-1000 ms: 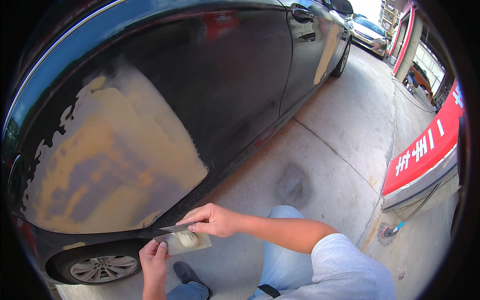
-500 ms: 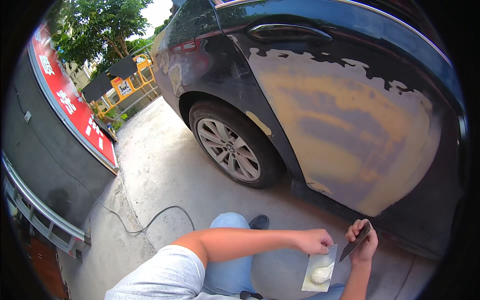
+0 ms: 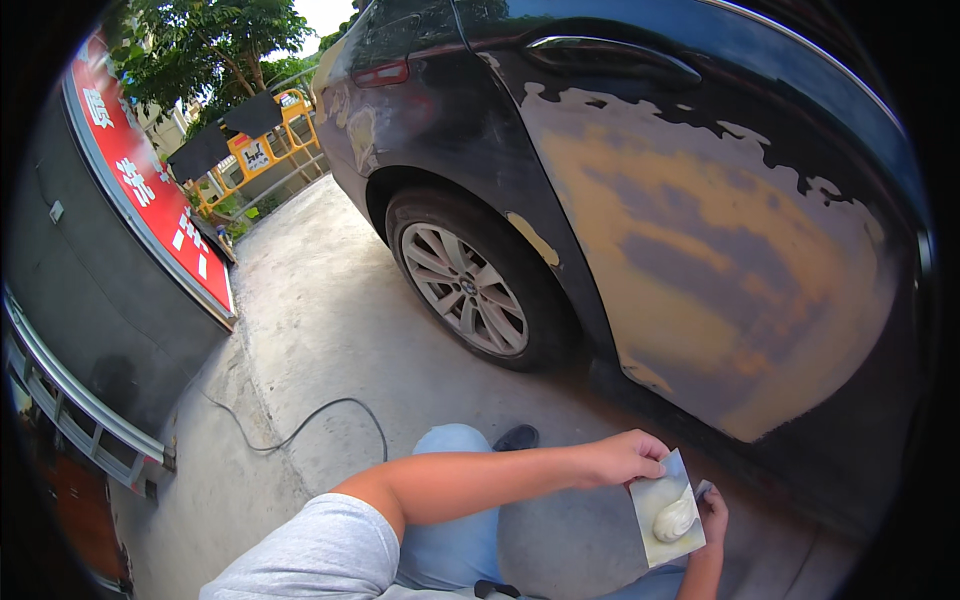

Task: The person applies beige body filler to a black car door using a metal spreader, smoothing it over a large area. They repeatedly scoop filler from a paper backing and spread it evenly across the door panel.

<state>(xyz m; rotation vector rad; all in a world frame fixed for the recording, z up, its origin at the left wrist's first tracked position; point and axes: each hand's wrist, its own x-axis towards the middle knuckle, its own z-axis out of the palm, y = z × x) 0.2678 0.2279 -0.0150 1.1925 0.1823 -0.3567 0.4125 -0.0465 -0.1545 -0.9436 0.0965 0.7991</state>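
Observation:
My left hand (image 3: pixel 630 457) pinches the upper edge of a thin pale rectangular sheet (image 3: pixel 656 491). A smooth cream-coloured lump of filler putty (image 3: pixel 675 521) sits on that sheet, toward its lower right. Close beside the sheet, my right hand (image 3: pixel 713 522) grips a flat dark scraper (image 3: pixel 704 488), whose blade is now mostly hidden behind the sheet. Both hands are low in front of a dark car's door (image 3: pixel 740 290), apart from it. The door bears a broad sanded patch of yellow-tan filler and grey, with ragged edges in the paint above.
The car's rear wheel (image 3: pixel 465 290) stands left of the door. A black cable (image 3: pixel 330 405) curls over the concrete floor (image 3: pixel 290 290). At the left are a metal ladder (image 3: pixel 85 420) and a red sign (image 3: pixel 140 180); a yellow barrier (image 3: pixel 250 155) stands farther back.
My left hand has raised the sheet with the putty and tilted it to the right. My right hand has dropped lower, and its scraper has gone mostly behind the sheet.

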